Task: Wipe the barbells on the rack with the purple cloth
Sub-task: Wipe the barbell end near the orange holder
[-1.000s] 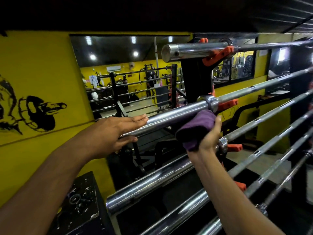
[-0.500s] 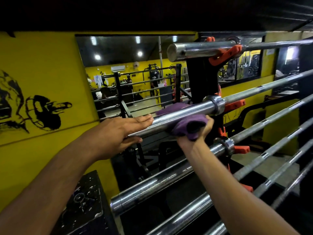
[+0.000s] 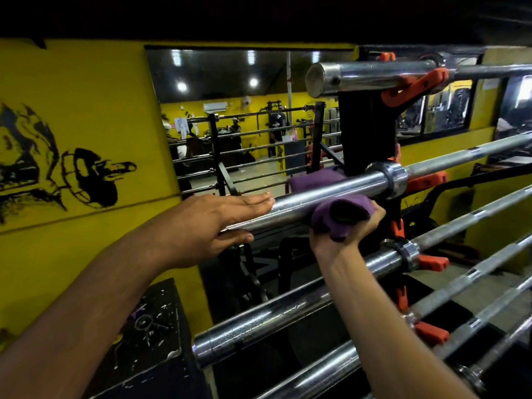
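Change since earlier frames: purple cloth [image 3: 339,217] shifted from below the collar [image 3: 392,180] to wrapped over the sleeve [image 3: 302,205] of the second barbell from the top; left hand [image 3: 213,223] unchanged at the sleeve's outer end.
Left hand: flat, fingers straight and together, lying along the sleeve's end; thumb [image 3: 236,236] beneath the bar. Holding nothing.
Right hand: [image 3: 342,234] gripping the cloth from below, fingers curled round it just under the sleeve.
Purple cloth: draped over the sleeve, one part behind the bar, bunched part in front; near the collar, apart from the left hand.
Rack: black upright [image 3: 365,133] with orange hooks [image 3: 414,84]; barbells tiered at its left edge.
Top barbell: [image 3: 374,74] resting on the upper hook, untouched.
Lower barbells: [image 3: 273,321] stacked beneath the right forearm, untouched.
Background: yellow wall [image 3: 95,96], mirror [image 3: 244,125].
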